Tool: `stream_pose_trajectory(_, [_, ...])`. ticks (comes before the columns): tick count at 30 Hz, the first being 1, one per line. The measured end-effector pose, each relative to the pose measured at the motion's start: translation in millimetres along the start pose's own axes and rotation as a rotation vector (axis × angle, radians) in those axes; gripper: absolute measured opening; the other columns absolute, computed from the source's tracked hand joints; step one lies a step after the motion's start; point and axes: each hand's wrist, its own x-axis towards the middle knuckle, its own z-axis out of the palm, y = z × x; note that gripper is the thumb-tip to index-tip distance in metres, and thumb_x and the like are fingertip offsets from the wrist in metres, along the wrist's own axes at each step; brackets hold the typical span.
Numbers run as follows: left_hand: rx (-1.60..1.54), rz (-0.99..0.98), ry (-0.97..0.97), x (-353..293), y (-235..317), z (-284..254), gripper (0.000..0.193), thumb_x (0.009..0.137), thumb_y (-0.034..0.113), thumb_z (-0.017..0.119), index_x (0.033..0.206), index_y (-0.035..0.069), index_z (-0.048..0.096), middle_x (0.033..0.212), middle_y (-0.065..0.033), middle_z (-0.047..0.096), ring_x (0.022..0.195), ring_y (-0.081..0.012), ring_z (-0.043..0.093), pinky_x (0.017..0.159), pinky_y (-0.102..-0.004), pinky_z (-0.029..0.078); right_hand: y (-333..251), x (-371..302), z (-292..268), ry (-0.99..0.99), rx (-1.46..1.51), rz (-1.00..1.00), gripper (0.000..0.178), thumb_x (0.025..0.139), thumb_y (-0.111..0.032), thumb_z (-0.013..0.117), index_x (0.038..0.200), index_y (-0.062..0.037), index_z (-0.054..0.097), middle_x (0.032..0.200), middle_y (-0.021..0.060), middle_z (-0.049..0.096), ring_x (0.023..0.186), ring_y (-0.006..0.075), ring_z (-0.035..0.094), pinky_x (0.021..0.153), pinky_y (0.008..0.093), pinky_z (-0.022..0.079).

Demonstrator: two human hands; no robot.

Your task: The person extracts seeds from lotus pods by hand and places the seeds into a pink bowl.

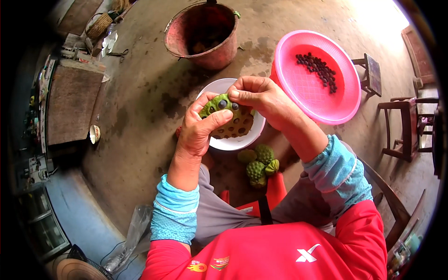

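A lotus seed pod (pixel 237 122), green along its edge and brownish on its face, is held up in front of me; dark seeds sit in some of its holes. My left hand (pixel 196 129) is closed around its left side, thumb across the face. At the upper rim, my right hand (pixel 268 98) pinches the pod with thumb and forefinger; whether a seed is between them I cannot tell. Directly beneath is a white basin (pixel 228 145), largely covered by the pod and hands. Several green lotus pods (pixel 255 169) lie in a cluster near my knees.
Right of my hands stands a pink basket (pixel 345 105) with many dark seeds (pixel 317 70). A worn red bucket (pixel 221 53) with dark contents stands ahead. Wooden stools (pixel 373 74) and a chair (pixel 405 123) line the right; a clear plastic bag (pixel 135 233) and a fan (pixel 77 269) are lower left.
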Motion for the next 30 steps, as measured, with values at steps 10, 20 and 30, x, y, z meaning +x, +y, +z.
stream_pose_trajectory(10, [-0.041, 0.023, 0.022, 2, 1, 1, 0.027, 0.078, 0.003, 0.072, 0.103, 0.004, 0.061, 0.094, -0.0024, 0.067, 0.084, -0.0101, 0.063, 0.081, -0.0256, 0.051, 6, 4, 9, 0.183, -0.094, -0.379, 0.022, 0.093, -0.023, 0.064, 0.095, -0.0014, 0.064, 0.08, -0.0001, 0.064, 0.077, 0.0078, 0.058, 0.072, 0.0261, 0.049])
stream_pose_trajectory(20, [-0.015, 0.066, -0.004, 3, 1, -4, 0.028, 0.078, 0.011, 0.077, 0.102, 0.005, 0.064, 0.094, -0.0015, 0.066, 0.086, -0.0104, 0.062, 0.083, -0.0265, 0.049, -6, -7, 9, 0.135, -0.606, -0.438, 0.032, 0.081, -0.027, 0.076, 0.087, -0.003, 0.055, 0.073, 0.0105, 0.059, 0.065, 0.0218, 0.058, 0.06, 0.033, 0.048])
stream_pose_trajectory(30, [-0.085, 0.042, 0.005, 10, 1, 1, 0.034, 0.081, 0.011, 0.068, 0.111, 0.008, 0.052, 0.101, -0.0032, 0.063, 0.094, -0.013, 0.06, 0.087, -0.0299, 0.048, -12, -3, -12, 0.017, 0.498, -0.095, 0.019, 0.094, -0.026, 0.06, 0.094, -0.007, 0.055, 0.078, 0.0032, 0.058, 0.057, 0.0078, 0.049, 0.047, 0.0201, 0.036])
